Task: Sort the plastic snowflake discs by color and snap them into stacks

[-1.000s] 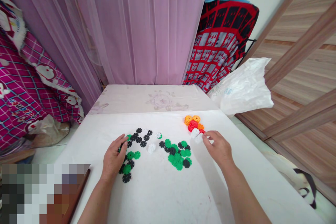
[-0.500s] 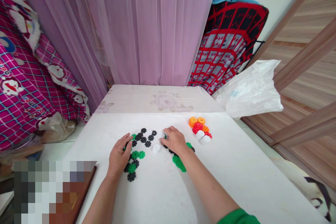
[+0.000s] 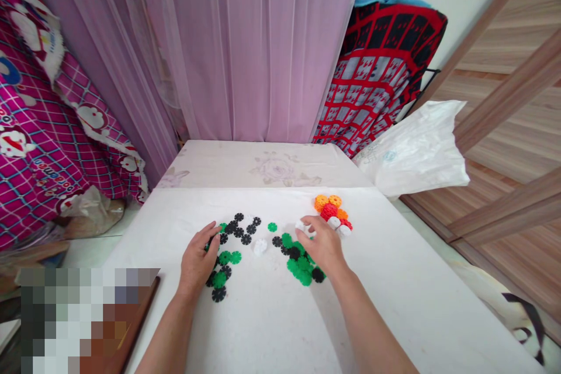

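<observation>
The thumb and forefinger of the right hand (image 3: 324, 242) pinch a small white, notched, flower-shaped disc (image 3: 300, 225), raised at the fingertips. Just nearer the person than this grip, partly under the hand, lies a loose heap of green and black notched discs (image 3: 301, 266). To the grip's left, a single green notched disc (image 3: 272, 227) lies apart, and a white notched disc (image 3: 260, 246) sits left of it and nearer the person. Right of the grip, just past the knuckles, is a cluster of orange, red and white notched discs (image 3: 329, 211). Well to the grip's left, the left hand (image 3: 199, 256) curves over the edge of a scattered group of black and green notched discs (image 3: 239, 232), its thumb and fingers slightly apart; whether it holds any disc cannot be told. All these lie on a white cloth-covered table (image 3: 272, 321), which beyond the grip gives way to a pale flower-printed cloth (image 3: 276, 169). Farther off to the right leans a crumpled white plastic bag (image 3: 416, 149), and straight ahead hangs a pleated mauve curtain (image 3: 249, 47).
</observation>
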A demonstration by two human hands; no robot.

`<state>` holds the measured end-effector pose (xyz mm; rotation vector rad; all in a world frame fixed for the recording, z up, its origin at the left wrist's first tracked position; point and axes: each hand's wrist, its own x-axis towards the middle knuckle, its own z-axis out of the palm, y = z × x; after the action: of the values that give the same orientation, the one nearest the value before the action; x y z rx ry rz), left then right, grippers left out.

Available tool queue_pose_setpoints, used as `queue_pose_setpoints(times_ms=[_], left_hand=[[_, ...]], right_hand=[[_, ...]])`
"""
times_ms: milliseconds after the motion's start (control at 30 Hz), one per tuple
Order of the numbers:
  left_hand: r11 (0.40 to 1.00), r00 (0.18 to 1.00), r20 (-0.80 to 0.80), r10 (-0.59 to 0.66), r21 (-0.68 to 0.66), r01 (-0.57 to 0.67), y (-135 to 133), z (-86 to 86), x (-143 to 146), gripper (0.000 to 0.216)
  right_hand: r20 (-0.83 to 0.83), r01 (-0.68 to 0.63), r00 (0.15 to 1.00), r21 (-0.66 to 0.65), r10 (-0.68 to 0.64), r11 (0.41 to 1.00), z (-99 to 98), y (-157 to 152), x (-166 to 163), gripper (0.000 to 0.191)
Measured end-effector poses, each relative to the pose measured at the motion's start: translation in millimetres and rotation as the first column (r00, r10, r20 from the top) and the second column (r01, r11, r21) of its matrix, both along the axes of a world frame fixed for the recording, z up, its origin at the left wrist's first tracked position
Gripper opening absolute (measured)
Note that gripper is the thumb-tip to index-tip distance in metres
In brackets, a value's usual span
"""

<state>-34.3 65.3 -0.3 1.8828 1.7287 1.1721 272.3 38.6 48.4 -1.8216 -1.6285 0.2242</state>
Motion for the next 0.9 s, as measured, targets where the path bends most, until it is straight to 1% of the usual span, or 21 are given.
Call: queue_pose_setpoints(times_ms=[100,167,233,300,433,633,733,800,833,900], left_hand=[[1.000,1.000,-0.004,-0.012,-0.001,0.012,0.7,-1.0,-0.9,0.034],[1.000,1.000,-0.005,-0.007,-0.007,0.007,1.3,-1.9,-1.3,0.035],[1.000,1.000,-0.002,0.002,-0.013,-0.002,1.7,-2.7,-1.4,0.035],[1.000,1.000,0.000,0.005,-0.016,-0.005,2.0,-3.2,-1.5,0.036],[1.000,1.000,-0.005,-0.001,-0.006,0.001,2.0,-3.1,-2.0,0.035],[1.000,1.000,-0.009,0.000,-0.011,0.000,1.3,-1.9,-1.7,0.035],[1.000,1.000,-0.003,0.003,-0.016,-0.003,1.0,-1.6,-1.3,0.035],[1.000,1.000,-0.002,0.001,-0.019,-0.001,0.9,-1.5,-1.3,0.035],[1.000,1.000,-0.002,0.000,-0.020,0.000,0.9,-1.5,-1.2,0.035],[1.000,1.000,-0.001,0.003,-0.020,-0.003,0.9,-1.1,-1.0,0.034]], right_hand=[[0.028,0.167,0.985,0.060,-0.169,0.984,2.7,-16.9,47.9,0.030],[0.067,0.267,0.961,0.042,-0.269,0.963,4.3,-23.9,76.5,0.031],[0.097,0.314,0.945,-0.001,-0.312,0.950,5.4,-27.5,96.7,0.032],[0.118,0.327,0.940,-0.044,-0.320,0.944,5.9,-28.3,107.2,0.032],[0.151,0.313,0.943,-0.105,-0.296,0.944,5.0,-26.4,108.8,0.031],[0.199,0.295,0.941,-0.086,-0.273,0.952,-0.6,-21.5,104.9,0.025],[0.236,0.285,0.939,-0.120,-0.251,0.951,-1.2,-21.0,106.3,0.025],[0.252,0.287,0.935,-0.136,-0.247,0.948,1.6,-22.2,106.6,0.027],[0.255,0.290,0.934,-0.126,-0.252,0.949,4.1,-23.0,105.5,0.028],[0.242,0.284,0.935,-0.067,-0.260,0.957,10.2,-23.5,98.8,0.027]])
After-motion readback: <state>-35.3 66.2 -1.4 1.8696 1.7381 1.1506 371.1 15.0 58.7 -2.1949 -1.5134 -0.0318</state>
